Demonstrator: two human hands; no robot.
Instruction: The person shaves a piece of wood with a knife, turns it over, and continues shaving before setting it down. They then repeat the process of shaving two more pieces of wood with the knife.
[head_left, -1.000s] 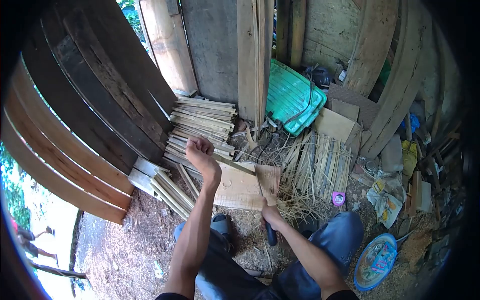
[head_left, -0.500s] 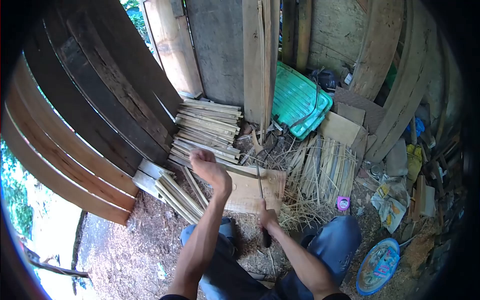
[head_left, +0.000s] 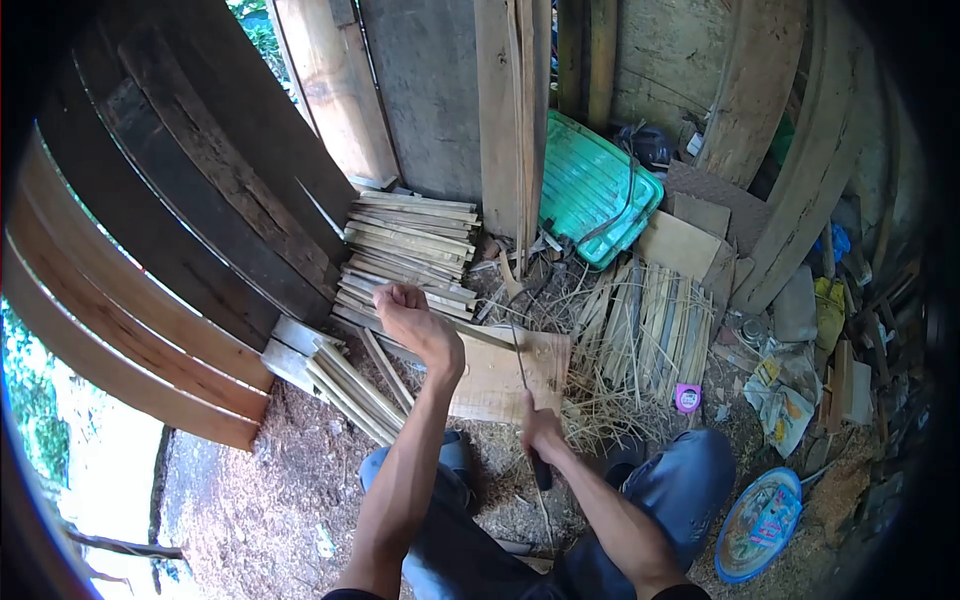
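My left hand (head_left: 415, 325) is closed round the near end of a thin wooden strip (head_left: 478, 335), which slants away to the right above a flat wooden board (head_left: 510, 385). My right hand (head_left: 541, 432) grips the dark handle of a long-bladed knife (head_left: 521, 360). The blade points up and away, touching or crossing the strip's far end; exact contact is hard to make out. Beyond my left hand lies a stack of cut strips (head_left: 415, 240).
More strips (head_left: 355, 390) lean at the left, and another bundle (head_left: 665, 320) lies right among shavings. A pink tape measure (head_left: 688, 398), a blue-rimmed basin (head_left: 758, 525), a green plastic crate (head_left: 595, 190) and upright planks (head_left: 510, 120) stand around.
The view has shifted slightly. My right hand and the knife handle have moved a little down and to the right; both hands keep their grips.
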